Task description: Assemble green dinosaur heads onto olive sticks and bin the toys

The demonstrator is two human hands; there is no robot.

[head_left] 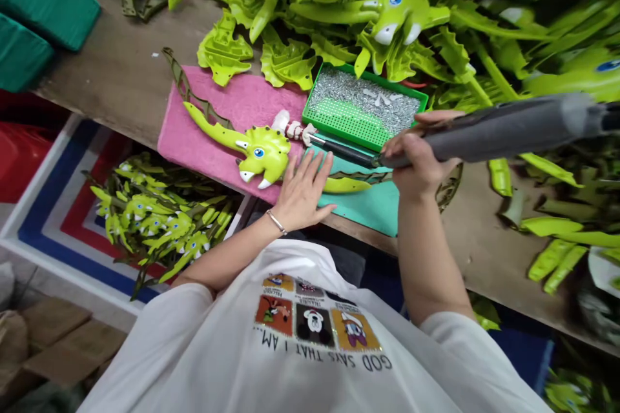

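On pink mat [213,116], one dinosaur [256,151], two hands [303,193] [416,161]

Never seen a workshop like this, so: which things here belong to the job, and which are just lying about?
Job: left hand, right hand, grey power driver, green toy dinosaur, tray of screws, pink towel.
Lying about: heap of green parts, bin of toys, teal blocks.

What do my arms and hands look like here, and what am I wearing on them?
The left hand and right hand are bare, with no gloves. The arms come out of short white T-shirt sleeves. A thin metal bracelet circles the left wrist. The shirt front has cartoon panels above the words GOD SAYS THAT I AM.
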